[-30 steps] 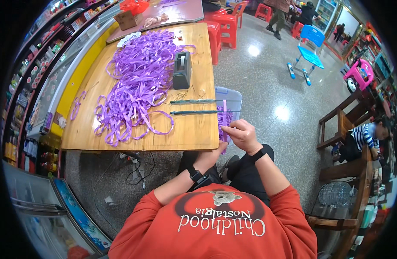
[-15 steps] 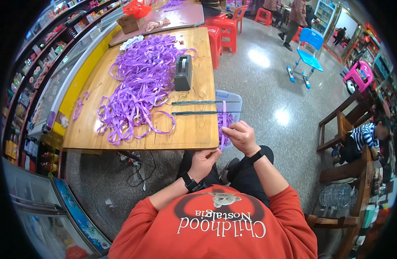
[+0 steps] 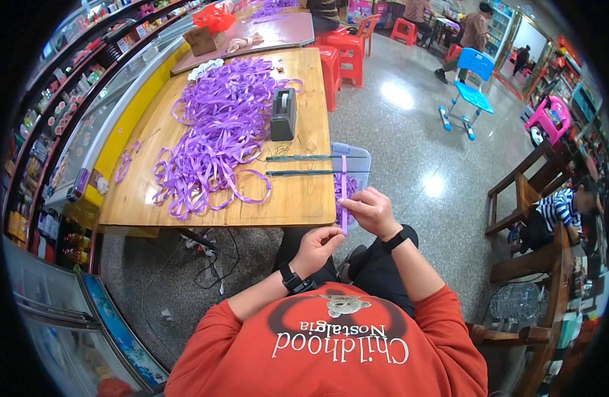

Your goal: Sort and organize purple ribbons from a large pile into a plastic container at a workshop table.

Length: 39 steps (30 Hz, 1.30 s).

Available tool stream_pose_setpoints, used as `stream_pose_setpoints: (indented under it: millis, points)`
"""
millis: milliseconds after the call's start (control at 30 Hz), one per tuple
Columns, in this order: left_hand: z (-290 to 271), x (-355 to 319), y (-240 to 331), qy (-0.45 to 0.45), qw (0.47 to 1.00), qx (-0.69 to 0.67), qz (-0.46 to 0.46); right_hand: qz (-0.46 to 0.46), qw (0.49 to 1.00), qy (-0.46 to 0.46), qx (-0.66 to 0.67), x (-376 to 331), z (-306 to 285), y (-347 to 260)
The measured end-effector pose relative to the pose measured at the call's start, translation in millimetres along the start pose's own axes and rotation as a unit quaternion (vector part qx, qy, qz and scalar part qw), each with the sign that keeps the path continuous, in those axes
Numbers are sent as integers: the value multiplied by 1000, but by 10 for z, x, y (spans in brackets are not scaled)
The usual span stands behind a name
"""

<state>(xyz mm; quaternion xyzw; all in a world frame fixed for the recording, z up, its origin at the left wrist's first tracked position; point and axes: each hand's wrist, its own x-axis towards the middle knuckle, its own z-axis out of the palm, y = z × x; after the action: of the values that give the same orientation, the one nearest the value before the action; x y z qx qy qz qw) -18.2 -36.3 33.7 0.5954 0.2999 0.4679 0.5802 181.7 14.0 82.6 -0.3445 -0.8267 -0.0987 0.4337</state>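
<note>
A strip of purple ribbon (image 3: 344,182) hangs over two thin dark rods (image 3: 298,173) that stick out past the table's right edge. My right hand (image 3: 376,213) pinches the ribbon just below the rods. Lower and to the left, beside the table corner, my left hand (image 3: 318,248) is closed with its fingertips at the ribbon's lower end. Beneath the ribbon stands a clear plastic bin (image 3: 361,159) holding more purple ribbon. A large tangled heap of purple ribbon loops (image 3: 218,119) covers the middle of the wooden table (image 3: 291,205).
A black tape dispenser (image 3: 283,116) stands right of the heap. Red stools (image 3: 347,56) and a blue chair (image 3: 475,83) are beyond the table. Wooden furniture (image 3: 529,264) with a person in stripes (image 3: 557,210) is at right. Cables (image 3: 215,264) lie on the floor under the table.
The view has shifted slightly. My left fingers have come up beside the ribbon's lower end, while my right hand stays at nearly the same spot on it. A person in the background has moved.
</note>
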Motion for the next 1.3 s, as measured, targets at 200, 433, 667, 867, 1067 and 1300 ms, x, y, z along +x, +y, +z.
stream_pose_setpoints:
  millis: [200,433,667,867,1067,1300]
  points:
    - [-9,-10,-42,-14,1000,-15,2,-16,1000,-17,-11,15,-51,-37]
    - [-23,-6,-41,-35,999,-24,-12,-12,1000,-20,-1,43,-83,-63]
    - [-28,-16,-16,-74,990,-118,-33,-15,999,-40,-8,58,-82,-74]
    - [-83,-19,-18,-92,985,-137,-54,-23,999,-46,1,117,-98,-90]
    - [-105,-93,58,-144,980,-137,-12,51,998,12,39,605,-205,105]
    - [-327,-49,-366,-155,983,-50,-81,346,919,-50,181,1062,65,855]
